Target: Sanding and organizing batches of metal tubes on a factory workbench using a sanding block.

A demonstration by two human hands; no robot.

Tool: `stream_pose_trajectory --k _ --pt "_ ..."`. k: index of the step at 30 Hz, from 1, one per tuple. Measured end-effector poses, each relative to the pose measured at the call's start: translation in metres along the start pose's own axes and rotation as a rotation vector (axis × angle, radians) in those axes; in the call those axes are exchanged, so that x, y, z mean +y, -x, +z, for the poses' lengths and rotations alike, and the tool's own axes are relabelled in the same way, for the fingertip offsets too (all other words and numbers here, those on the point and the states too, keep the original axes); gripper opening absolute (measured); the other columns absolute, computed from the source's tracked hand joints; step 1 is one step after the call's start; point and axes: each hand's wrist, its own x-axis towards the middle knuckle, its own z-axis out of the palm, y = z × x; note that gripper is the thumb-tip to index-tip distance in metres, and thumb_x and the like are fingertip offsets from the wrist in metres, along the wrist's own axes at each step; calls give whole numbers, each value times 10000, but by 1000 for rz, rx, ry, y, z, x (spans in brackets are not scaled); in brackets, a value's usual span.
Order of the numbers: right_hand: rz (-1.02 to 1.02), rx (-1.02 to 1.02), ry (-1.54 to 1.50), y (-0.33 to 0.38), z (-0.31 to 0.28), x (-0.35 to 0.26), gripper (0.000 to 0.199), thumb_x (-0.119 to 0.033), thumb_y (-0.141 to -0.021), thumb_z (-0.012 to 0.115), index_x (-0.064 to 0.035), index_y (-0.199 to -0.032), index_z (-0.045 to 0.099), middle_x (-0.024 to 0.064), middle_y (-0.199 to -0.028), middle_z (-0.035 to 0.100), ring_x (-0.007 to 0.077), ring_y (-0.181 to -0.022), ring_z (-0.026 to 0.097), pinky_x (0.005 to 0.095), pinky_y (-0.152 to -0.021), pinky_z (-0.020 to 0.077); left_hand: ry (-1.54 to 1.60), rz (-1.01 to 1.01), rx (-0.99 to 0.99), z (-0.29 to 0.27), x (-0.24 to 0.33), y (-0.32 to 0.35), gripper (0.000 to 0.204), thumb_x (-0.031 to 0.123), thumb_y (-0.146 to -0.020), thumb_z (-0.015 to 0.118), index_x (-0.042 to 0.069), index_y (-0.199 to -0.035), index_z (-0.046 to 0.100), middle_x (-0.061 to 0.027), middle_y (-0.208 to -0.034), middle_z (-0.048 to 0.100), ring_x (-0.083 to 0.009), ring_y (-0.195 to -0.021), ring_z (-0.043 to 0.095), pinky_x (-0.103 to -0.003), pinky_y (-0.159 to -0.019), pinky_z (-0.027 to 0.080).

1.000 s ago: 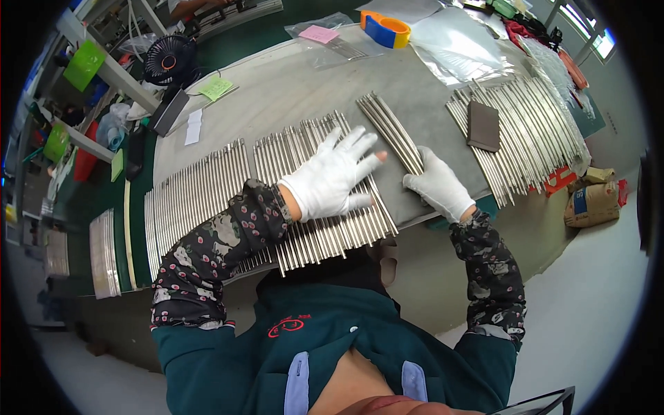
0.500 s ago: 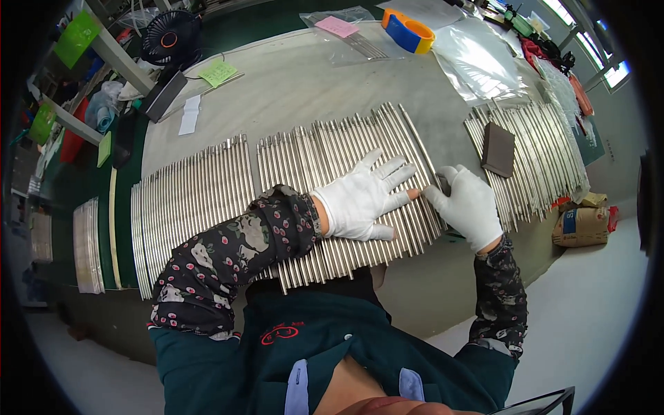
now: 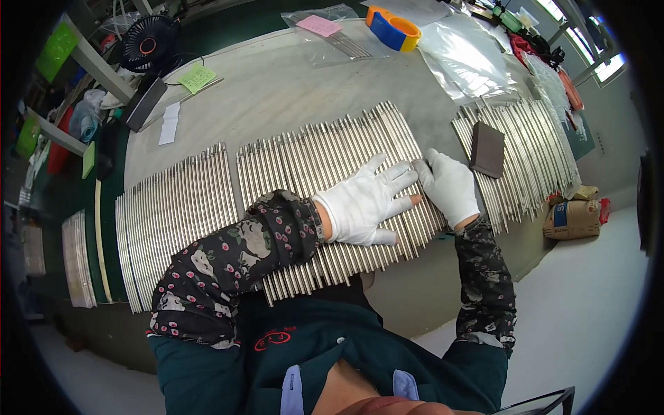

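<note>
Slim silvery metal rods (image 3: pixel 304 162) lie side by side in a wide row in front of me. My left hand (image 3: pixel 363 200), in a white glove with a bare thumb-side fingertip showing, rests flat on them with fingers spread. At the row's right edge, my right hand (image 3: pixel 448 183), also gloved, has its fingers curled in on the outermost rod. The fingertips of the two hands are close together. Another block of rods (image 3: pixel 180 207) adjoins on the left, past a narrow gap. To the right of my right hand is a separate batch of rods (image 3: pixel 532 152).
A dark brown block (image 3: pixel 487 150) lies on the right batch. Farther back are a blue and yellow tape roll (image 3: pixel 392 29), clear plastic bags (image 3: pixel 470 59) and a bagged bundle with a pink note (image 3: pixel 319 26). A black fan (image 3: pixel 149 43) stands at far left.
The outermost rod, which stood slightly apart at its far end, now lies against the row. My right hand has moved left toward my left hand, which stays flat on the rods.
</note>
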Motion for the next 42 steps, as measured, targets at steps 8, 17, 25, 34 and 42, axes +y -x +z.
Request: stream_pose_trajectory --k 8,17,25,34,42 --pt "-72 -17 -92 6 -4 11 280 -324 -963 621 -58 -878 623 174 -780 676 402 -765 672 491 -692 533 39 33 -24 -5 6 15 841 618 -863 602 31 -1449 464 -258 -1555 357 -401 -1469 324 -610 -1198 204" --pt "56 72 -601 11 15 45 141 -154 -917 679 -26 -975 666 169 -823 695 299 -717 678 363 -681 530 147 165 45 -7 -28 -22 673 476 -891 621 21 -1375 512 -231 -1483 445 -385 -1380 437 -543 -1155 319" --pt "136 128 -921 14 23 50 150 -111 -916 683 13 -1000 684 75 -818 708 113 -700 610 277 -684 509 155 -289 81 -7 -139 -50 748 493 -1031 482 49 -1588 254 -212 -1608 334 -361 -1506 289 -441 -1254 195" --pt "66 127 -771 13 18 44 139 -150 -901 677 -25 -959 698 161 -840 704 271 -748 698 326 -711 540 245 -272 -19 -1 -147 -48 674 460 -1056 426 124 -1612 246 -172 -1630 322 -356 -1515 273 -419 -1249 192" --pt "54 105 -758 15 17 45 139 -112 -935 658 8 -991 701 19 -793 677 53 -693 529 232 -666 475 413 -196 -1 -8 -140 -41 676 456 -1063 452 110 -1610 257 -142 -1643 312 -308 -1519 283 -366 -1240 213"
